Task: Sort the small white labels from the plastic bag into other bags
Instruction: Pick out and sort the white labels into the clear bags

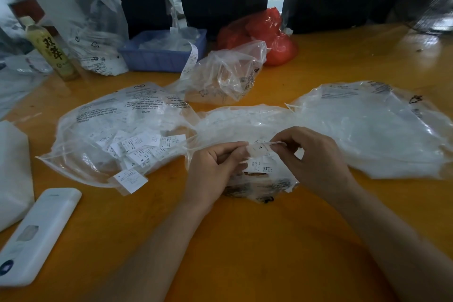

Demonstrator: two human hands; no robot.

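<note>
Over the middle of the orange surface [245, 240], left hand [213, 169] and right hand [316, 159] meeting above a crumpled clear bag [264, 179]. Between both grips, pinched at either end, a small white label [261, 147] marked "S". Off to the left, a larger bag [117, 130] full of labels; right, another bag [372, 130], contents perhaps labels too, too blurred to confirm.
</note>
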